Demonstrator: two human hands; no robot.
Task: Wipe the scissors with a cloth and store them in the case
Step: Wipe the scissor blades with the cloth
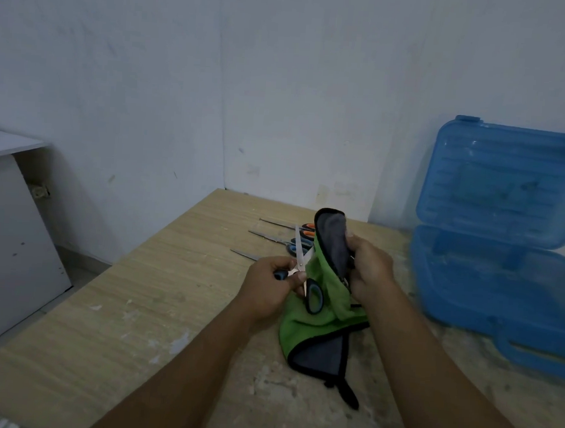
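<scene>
No readable text, label, brand, number or sign anywhere. Toward three o'clock, on the raised lid of the open blue case [507, 182], only a darker rectangular patch, possibly a label, too blurred to make out. Nothing legible on the scissors [299, 260] or the green cloth [317, 320] near centre either.

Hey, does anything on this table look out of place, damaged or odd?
Only the tabletop stands out: white blotches and scuffs mark its wood-grain surface. The blue case stands open, lid upright, and the spare scissors lie in a tidy row. Nothing looks spilled or broken.
</scene>
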